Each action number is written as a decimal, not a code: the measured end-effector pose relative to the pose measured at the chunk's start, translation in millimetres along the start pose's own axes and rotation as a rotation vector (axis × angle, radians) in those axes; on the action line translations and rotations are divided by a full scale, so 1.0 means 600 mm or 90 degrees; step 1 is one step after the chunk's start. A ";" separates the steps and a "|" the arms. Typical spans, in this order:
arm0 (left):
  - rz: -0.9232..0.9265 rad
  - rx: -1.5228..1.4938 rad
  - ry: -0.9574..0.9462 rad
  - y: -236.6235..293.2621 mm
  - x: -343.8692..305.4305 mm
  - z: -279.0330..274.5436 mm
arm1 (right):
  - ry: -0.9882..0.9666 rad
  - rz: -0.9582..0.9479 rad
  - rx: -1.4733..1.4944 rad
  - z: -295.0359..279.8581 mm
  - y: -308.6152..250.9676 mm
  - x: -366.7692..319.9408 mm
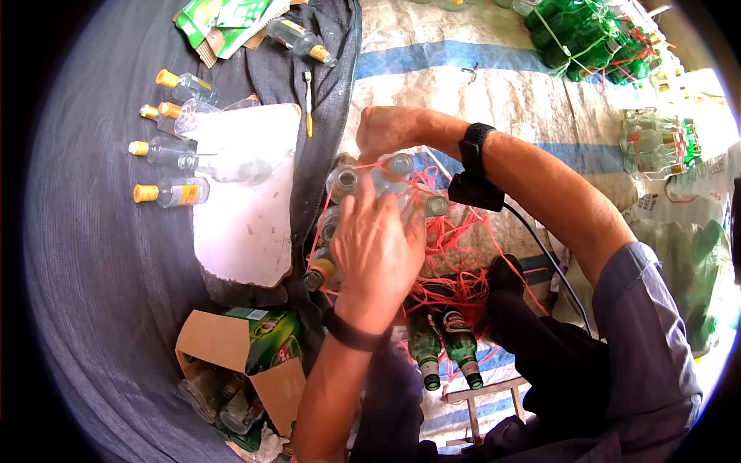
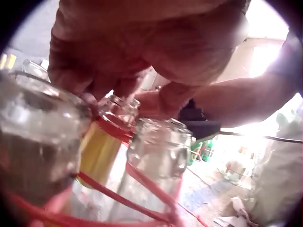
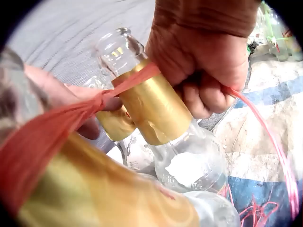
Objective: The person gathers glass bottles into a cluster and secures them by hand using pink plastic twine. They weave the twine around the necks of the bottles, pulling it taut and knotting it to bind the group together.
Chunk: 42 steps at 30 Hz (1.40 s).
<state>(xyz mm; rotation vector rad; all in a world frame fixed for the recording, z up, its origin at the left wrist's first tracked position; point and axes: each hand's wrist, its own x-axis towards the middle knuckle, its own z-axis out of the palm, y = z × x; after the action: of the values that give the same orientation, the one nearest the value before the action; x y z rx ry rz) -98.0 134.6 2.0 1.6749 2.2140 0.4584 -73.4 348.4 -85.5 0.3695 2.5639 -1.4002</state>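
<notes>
Clear glass bottles [image 1: 347,180], several with gold neck labels, stand close together with red plastic twine [image 3: 128,80] stretched around their necks. My left hand [image 1: 378,251] reaches over them from above, fingers spread among the necks. In the right wrist view, its fingers [image 3: 61,90] lie beside the twine next to a gold-labelled bottle [image 3: 156,113]. At the far side of the bundle, my right hand [image 1: 390,131] is curled into a fist and grips the twine; a length of it trails down from the fist. The left wrist view shows bottle necks [image 2: 158,142] below my left palm.
Loose red twine [image 1: 455,285] and two green bottles [image 1: 461,347] lie near my legs. To the left are a white board [image 1: 247,239], yellow-capped bottles [image 1: 181,191] and an open carton [image 1: 212,339] of bottles. Tied green bottles [image 1: 575,38] sit at the far right.
</notes>
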 end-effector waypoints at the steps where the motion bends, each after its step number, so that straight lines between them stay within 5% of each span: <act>1: -0.002 -0.003 0.014 -0.001 0.004 0.005 | 0.007 0.003 -0.040 0.003 0.003 0.002; 3: -0.003 -0.004 0.027 -0.006 0.012 0.017 | 0.016 0.006 -0.079 0.006 0.009 0.003; 5: -0.017 -0.007 0.048 -0.012 0.020 0.031 | 0.042 -0.172 -0.191 0.017 0.039 0.011; 9: -0.037 -0.010 0.025 -0.017 0.026 0.034 | 0.060 -0.193 -0.167 0.046 0.093 0.028; 11: -0.014 -0.093 0.059 -0.015 0.024 0.028 | 0.167 -0.483 -0.384 0.044 0.086 0.023; 12: -0.012 -0.091 0.057 -0.014 0.025 0.025 | 0.170 -0.482 -0.383 0.042 0.083 0.019; 14: -0.065 -0.140 0.041 -0.012 0.026 0.021 | 0.097 -0.246 -0.117 0.041 0.079 0.012; 18: -0.022 -0.122 0.108 -0.014 0.018 0.033 | 0.111 -0.296 -0.119 0.039 0.074 0.009; 21: -0.021 -0.131 0.101 -0.018 0.017 0.033 | 0.094 -0.194 -0.052 0.027 0.041 -0.015; 23: 0.013 -0.152 0.146 -0.023 0.014 0.032 | 0.074 0.061 0.057 0.022 0.020 -0.029; 27: -0.008 -0.249 0.245 -0.010 -0.002 0.024 | 0.085 0.111 0.100 0.013 0.007 -0.052; 32: -0.248 -0.593 0.167 -0.006 -0.036 0.003 | 0.077 0.086 0.135 0.006 -0.004 -0.065; 33: -0.374 -0.696 0.120 -0.003 -0.042 -0.012 | 0.077 0.086 0.135 0.004 -0.007 -0.066; 42: -0.536 -0.940 0.028 0.004 -0.062 -0.032 | 0.069 0.042 0.146 -0.012 -0.029 -0.083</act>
<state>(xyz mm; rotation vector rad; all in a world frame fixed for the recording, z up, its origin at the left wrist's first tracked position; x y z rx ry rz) -94.8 98.6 22.5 -0.0256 1.4985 1.3412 -31.8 339.3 -53.7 0.5753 2.4513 -1.6981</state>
